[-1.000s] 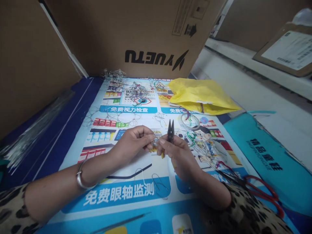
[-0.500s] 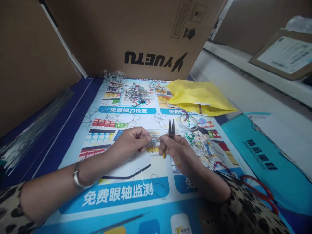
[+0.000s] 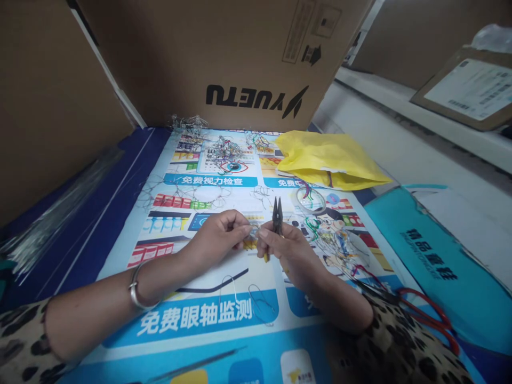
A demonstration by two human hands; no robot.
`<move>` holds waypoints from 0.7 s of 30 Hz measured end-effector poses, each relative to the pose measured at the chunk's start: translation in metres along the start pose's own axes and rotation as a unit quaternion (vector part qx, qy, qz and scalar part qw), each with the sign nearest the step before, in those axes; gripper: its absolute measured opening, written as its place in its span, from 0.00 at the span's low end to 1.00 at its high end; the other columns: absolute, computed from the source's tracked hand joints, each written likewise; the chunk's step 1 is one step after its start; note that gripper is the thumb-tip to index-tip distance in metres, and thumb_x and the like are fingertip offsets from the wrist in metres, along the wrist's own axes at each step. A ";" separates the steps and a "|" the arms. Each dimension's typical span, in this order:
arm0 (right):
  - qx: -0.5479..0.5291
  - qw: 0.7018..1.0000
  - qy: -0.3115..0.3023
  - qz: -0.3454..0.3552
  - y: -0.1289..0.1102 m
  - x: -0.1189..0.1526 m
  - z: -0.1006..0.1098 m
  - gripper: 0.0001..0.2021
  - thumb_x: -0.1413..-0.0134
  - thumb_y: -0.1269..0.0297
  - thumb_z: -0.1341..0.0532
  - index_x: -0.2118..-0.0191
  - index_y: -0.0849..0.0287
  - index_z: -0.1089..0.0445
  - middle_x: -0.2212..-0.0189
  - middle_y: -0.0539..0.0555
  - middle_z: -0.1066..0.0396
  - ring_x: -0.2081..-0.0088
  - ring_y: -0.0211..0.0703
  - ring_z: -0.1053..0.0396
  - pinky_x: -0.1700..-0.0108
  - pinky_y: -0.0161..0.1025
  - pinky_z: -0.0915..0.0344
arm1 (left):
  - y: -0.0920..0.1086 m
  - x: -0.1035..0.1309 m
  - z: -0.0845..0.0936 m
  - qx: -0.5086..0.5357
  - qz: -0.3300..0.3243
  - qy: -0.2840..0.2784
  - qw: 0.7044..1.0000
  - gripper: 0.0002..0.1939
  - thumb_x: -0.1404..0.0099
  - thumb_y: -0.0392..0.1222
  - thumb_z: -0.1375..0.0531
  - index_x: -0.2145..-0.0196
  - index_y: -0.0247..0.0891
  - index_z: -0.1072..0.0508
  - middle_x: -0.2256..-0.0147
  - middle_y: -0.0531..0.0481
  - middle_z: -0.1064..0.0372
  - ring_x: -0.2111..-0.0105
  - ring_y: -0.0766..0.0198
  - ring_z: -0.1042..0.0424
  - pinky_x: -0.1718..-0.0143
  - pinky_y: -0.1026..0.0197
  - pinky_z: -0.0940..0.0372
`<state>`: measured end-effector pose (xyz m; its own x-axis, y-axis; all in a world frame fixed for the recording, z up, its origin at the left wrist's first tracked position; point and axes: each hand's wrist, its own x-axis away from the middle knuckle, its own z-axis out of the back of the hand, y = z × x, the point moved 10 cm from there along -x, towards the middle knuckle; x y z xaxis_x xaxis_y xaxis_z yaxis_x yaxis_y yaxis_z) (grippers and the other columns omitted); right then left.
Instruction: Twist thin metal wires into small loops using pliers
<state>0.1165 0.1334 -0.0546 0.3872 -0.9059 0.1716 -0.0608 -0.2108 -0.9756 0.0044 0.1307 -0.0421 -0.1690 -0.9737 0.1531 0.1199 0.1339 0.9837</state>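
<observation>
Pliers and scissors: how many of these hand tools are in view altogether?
2. The pliers are in the right hand; the red-handled scissors lie beside the right sleeve. Others may be hidden under the yellow bag.

Dim, cool indoor light, softly hazy, with wide-angle stretch toward the edges.
The plain brown cardboard panel at left (image 3: 52,106) sinks into shadow, while the flat blue-and-white printed sheet (image 3: 204,274) shows paler and clearer; a small glint marks the shiny silver metal bangle (image 3: 133,288). The bundle of straight silvery strands (image 3: 48,224) blurs into streaks, the leopard-print fabric sleeve at lower left (image 3: 28,336) looks stretched, and the thin, pale metal wire (image 3: 255,228) near the middle is too soft to trace.
</observation>
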 end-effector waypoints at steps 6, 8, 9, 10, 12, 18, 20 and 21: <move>0.030 0.999 0.020 0.002 0.000 0.000 0.000 0.08 0.49 0.60 0.41 0.72 0.59 0.35 0.83 0.47 0.34 0.80 0.32 0.42 0.75 0.33 0.45 | -0.005 -0.002 -0.003 0.014 -0.019 -0.001 1.000 0.09 0.40 0.42 0.44 0.74 0.35 0.36 0.81 0.56 0.39 0.80 0.71 0.40 0.76 0.66 0.45; 0.034 0.999 0.014 0.001 0.000 0.000 -0.003 0.09 0.50 0.59 0.41 0.72 0.59 0.35 0.83 0.47 0.34 0.79 0.33 0.41 0.74 0.34 0.45 | -0.007 -0.002 -0.005 0.022 -0.020 -0.004 1.000 0.09 0.40 0.42 0.43 0.74 0.35 0.35 0.81 0.56 0.40 0.80 0.71 0.41 0.76 0.66 0.45; 0.037 0.999 0.007 0.001 0.000 0.001 -0.005 0.09 0.50 0.58 0.41 0.72 0.59 0.35 0.83 0.47 0.34 0.79 0.34 0.40 0.73 0.34 0.44 | -0.008 -0.002 -0.007 0.031 -0.020 -0.008 0.999 0.08 0.41 0.42 0.43 0.74 0.35 0.35 0.81 0.56 0.40 0.80 0.71 0.41 0.76 0.66 0.45; 0.041 0.999 0.001 0.002 0.000 0.002 -0.007 0.10 0.51 0.58 0.40 0.73 0.59 0.35 0.83 0.47 0.34 0.78 0.34 0.40 0.73 0.35 0.44 | -0.009 -0.003 -0.009 0.043 -0.020 -0.013 0.999 0.08 0.41 0.41 0.43 0.74 0.35 0.35 0.81 0.56 0.39 0.80 0.71 0.40 0.76 0.66 0.45; 0.050 0.999 -0.010 0.009 -0.002 0.003 -0.009 0.11 0.51 0.56 0.40 0.73 0.59 0.34 0.82 0.48 0.34 0.76 0.35 0.39 0.71 0.36 0.43 | -0.009 -0.002 -0.012 0.073 -0.019 -0.024 0.997 0.07 0.41 0.40 0.43 0.72 0.35 0.34 0.81 0.55 0.38 0.79 0.70 0.39 0.75 0.65 0.44; 0.040 0.998 0.021 0.044 -0.009 0.007 -0.002 0.13 0.46 0.54 0.44 0.72 0.58 0.35 0.81 0.48 0.34 0.77 0.35 0.41 0.72 0.35 0.44 | 0.001 0.001 -0.005 0.186 -0.037 0.000 0.982 0.05 0.44 0.40 0.38 0.72 0.37 0.31 0.75 0.53 0.35 0.75 0.69 0.37 0.72 0.64 0.40; 0.036 0.999 0.020 0.035 -0.006 0.007 -0.003 0.12 0.46 0.54 0.43 0.69 0.58 0.35 0.81 0.47 0.35 0.77 0.35 0.41 0.72 0.35 0.45 | 0.006 0.003 -0.009 0.232 -0.047 -0.021 0.971 0.06 0.45 0.42 0.38 0.71 0.37 0.30 0.71 0.52 0.33 0.73 0.67 0.34 0.70 0.61 0.37; 0.037 0.999 0.011 0.031 -0.004 0.008 -0.006 0.12 0.47 0.54 0.43 0.68 0.58 0.34 0.81 0.47 0.34 0.77 0.35 0.40 0.72 0.35 0.45 | 0.007 0.003 -0.012 0.253 -0.049 -0.039 0.965 0.07 0.45 0.42 0.37 0.71 0.38 0.30 0.69 0.51 0.33 0.73 0.66 0.33 0.69 0.59 0.35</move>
<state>0.1143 0.1249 -0.0482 0.3642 -0.9246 0.1117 -0.0162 -0.1262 -0.9919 0.0168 0.1261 -0.0355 -0.2302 -0.9721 0.0442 -0.3908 0.1340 0.9107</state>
